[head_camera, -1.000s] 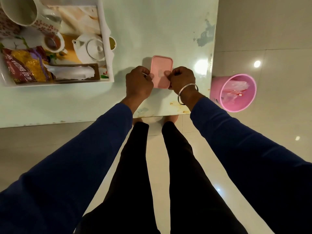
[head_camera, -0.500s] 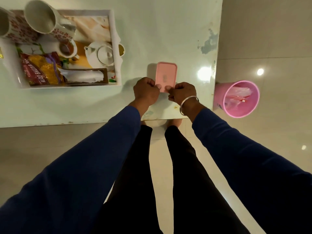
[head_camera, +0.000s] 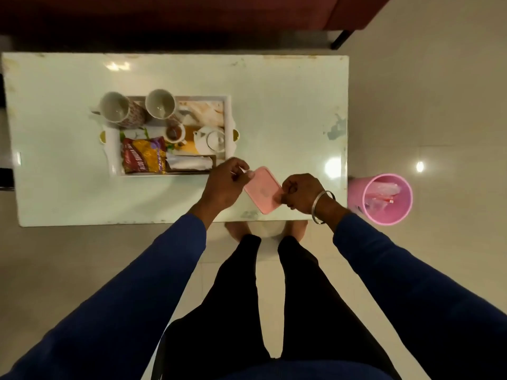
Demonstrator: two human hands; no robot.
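Just right of frame centre, the pink case [head_camera: 262, 191] sits tilted at the surface's [head_camera: 274, 105] near edge. The left hand's [head_camera: 223, 185] curled fingers pinch its upper-left corner, and the right hand's [head_camera: 303, 193] fingers pinch its right corner.

Can't see the whole pink case [head_camera: 262, 191]. The left hand [head_camera: 223, 185] covers its far-left corner and the right hand [head_camera: 303, 192] sits over its right corner, so whatever's under either grip is hidden. A thin white thing [head_camera: 242, 170] is pinched in the left hand right at the case's far corner, way too small to tell what it is. Back and left of the case, the snack packet [head_camera: 144, 159] has print too blurry to read. The corner of the tray [head_camera: 227, 116] nearest the case vanishes behind the left hand. Right of the case, the pink bin [head_camera: 355, 194] holds crumpled stuff I can't make out. Beyond the case, the dark red furniture [head_camera: 192, 20] gets chopped by the top edge.
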